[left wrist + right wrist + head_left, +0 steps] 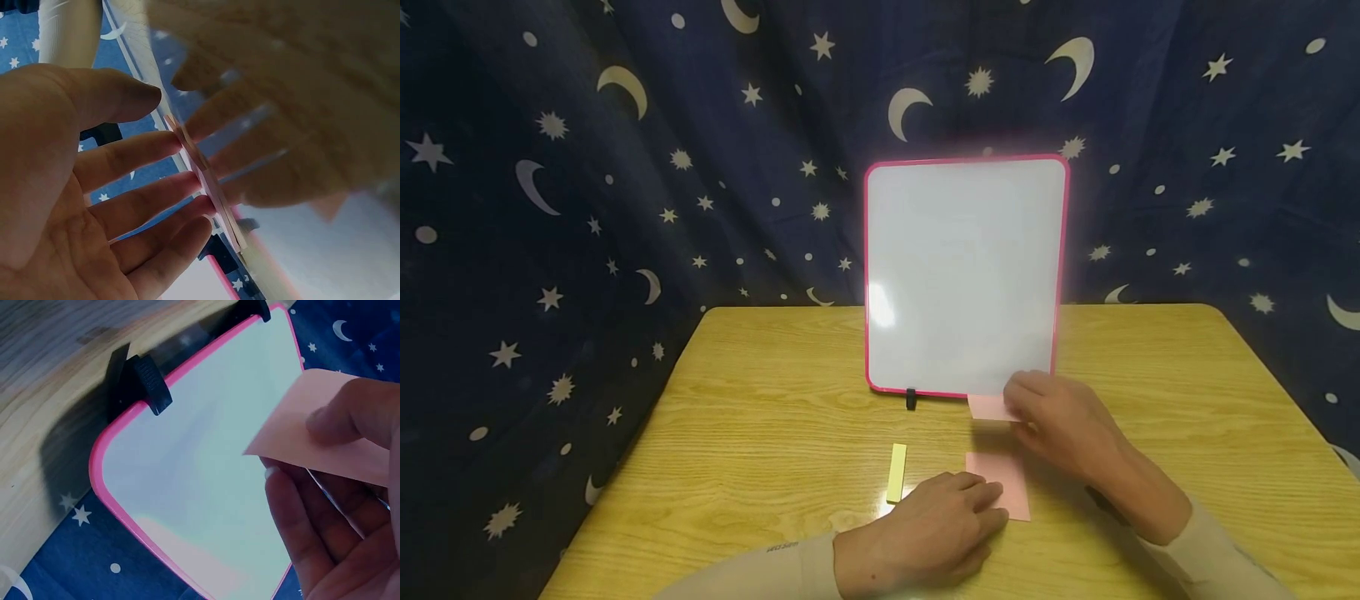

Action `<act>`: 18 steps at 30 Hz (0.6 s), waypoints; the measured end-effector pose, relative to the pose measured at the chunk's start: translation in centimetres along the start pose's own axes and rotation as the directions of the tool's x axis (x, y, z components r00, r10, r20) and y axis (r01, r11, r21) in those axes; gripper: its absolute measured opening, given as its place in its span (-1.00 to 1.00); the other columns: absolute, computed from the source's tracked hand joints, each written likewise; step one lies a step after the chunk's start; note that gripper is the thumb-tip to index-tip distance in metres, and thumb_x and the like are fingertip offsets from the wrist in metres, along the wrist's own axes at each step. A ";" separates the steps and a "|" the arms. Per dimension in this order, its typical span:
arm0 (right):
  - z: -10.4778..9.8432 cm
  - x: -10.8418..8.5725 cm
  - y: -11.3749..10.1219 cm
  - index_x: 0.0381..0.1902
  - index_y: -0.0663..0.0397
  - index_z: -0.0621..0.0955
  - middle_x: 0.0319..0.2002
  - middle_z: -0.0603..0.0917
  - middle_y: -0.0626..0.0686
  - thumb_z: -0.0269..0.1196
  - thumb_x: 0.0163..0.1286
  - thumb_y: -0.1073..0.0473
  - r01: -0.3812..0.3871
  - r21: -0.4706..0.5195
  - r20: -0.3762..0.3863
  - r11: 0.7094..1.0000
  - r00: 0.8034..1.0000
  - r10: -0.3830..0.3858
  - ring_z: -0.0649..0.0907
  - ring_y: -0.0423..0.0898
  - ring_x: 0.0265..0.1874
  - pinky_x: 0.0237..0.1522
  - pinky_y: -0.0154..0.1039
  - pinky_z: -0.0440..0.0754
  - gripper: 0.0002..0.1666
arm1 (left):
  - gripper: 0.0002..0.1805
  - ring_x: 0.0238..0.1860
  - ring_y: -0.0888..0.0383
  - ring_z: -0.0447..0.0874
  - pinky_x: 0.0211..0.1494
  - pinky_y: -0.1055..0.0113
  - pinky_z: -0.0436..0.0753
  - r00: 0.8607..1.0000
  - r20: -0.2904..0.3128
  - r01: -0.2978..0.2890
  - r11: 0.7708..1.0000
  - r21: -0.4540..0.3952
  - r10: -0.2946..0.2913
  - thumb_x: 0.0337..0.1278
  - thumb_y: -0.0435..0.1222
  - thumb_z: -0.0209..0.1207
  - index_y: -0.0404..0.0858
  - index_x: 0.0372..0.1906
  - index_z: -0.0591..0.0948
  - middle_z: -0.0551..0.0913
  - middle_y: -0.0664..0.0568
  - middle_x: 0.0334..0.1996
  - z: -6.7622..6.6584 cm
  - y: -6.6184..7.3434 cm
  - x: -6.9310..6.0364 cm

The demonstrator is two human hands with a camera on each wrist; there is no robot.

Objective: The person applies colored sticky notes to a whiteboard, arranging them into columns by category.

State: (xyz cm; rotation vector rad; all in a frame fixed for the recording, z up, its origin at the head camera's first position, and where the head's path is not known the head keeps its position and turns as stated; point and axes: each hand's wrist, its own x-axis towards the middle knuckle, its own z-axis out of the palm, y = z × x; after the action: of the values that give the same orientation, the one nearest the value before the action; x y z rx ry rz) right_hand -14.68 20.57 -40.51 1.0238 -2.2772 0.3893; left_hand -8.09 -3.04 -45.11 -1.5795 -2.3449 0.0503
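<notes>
My right hand (1063, 425) pinches a single pink sticky note (987, 407) between thumb and fingers, in front of the whiteboard's lower right corner. In the right wrist view the thumb lies over the face of that note (289, 428), with fingers behind it. On the table, my left hand (936, 525) rests its fingertips on a pad of pink sticky notes (1013, 479). The left wrist view shows those fingers fairly straight against the edge of the pad (215, 194), the thumb apart from it. The whiteboard (962, 275) has a pink frame and stands upright.
A narrow yellow sticky-note pad (897, 472) lies left of the pink pad. Black clips (153, 384) hold the whiteboard's bottom edge. Behind the wooden table (760, 400) hangs a dark blue curtain (700, 167) with moons and stars.
</notes>
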 end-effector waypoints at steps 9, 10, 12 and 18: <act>0.5 0.2 0.7 -0.48 -0.02 0.40 -0.48 0.34 -0.14 0.33 -0.21 0.47 0.055 -0.031 -0.078 0.998 0.995 -0.057 0.28 -0.23 -0.53 -0.56 -0.36 0.29 -0.58 | -0.81 -0.14 0.23 0.55 -0.21 0.42 0.52 1.000 0.004 -0.001 1.000 -0.003 0.001 0.22 -0.04 0.31 0.01 -0.24 0.56 0.48 0.22 -0.22 -0.2 0.0 0.0; 0.6 0.3 0.7 -0.48 -0.02 0.40 -0.48 0.34 -0.14 0.32 -0.20 0.47 0.059 -0.034 -0.087 0.998 0.994 -0.061 0.28 -0.22 -0.54 -0.56 -0.36 0.28 -0.59 | -0.81 -0.14 0.24 0.55 -0.21 0.42 0.52 1.000 0.003 -0.001 1.000 -0.002 0.001 0.22 -0.04 0.31 0.01 -0.24 0.56 0.47 0.22 -0.23 -0.2 0.0 0.0; 0.7 0.4 0.8 -0.48 0.00 0.40 -0.46 0.38 -0.12 0.27 -0.12 0.47 0.063 -0.035 -0.100 0.997 0.993 -0.067 0.31 -0.19 -0.53 -0.54 -0.32 0.31 -0.66 | -0.81 -0.15 0.24 0.55 -0.21 0.42 0.52 1.000 0.004 -0.002 1.000 0.000 0.002 0.22 -0.04 0.31 0.01 -0.25 0.56 0.46 0.22 -0.24 -0.1 0.0 0.0; 1.0 0.9 1.0 -0.43 0.14 0.53 -0.38 0.56 -0.01 -0.06 0.39 0.35 0.109 -0.065 -0.192 0.992 0.974 -0.120 0.52 -0.04 -0.47 -0.49 -0.16 0.51 -0.75 | -0.81 -0.16 0.24 0.54 -0.21 0.42 0.52 1.000 -0.002 -0.005 1.000 0.004 0.005 0.21 -0.04 0.31 0.01 -0.26 0.55 0.45 0.22 -0.25 0.0 0.0 0.1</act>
State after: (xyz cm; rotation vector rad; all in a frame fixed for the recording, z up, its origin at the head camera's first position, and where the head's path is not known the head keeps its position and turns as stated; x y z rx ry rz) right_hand -16.32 20.28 -40.75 1.0362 -2.0329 0.3618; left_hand -8.11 -2.99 -45.06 -1.5826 -2.3380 0.0546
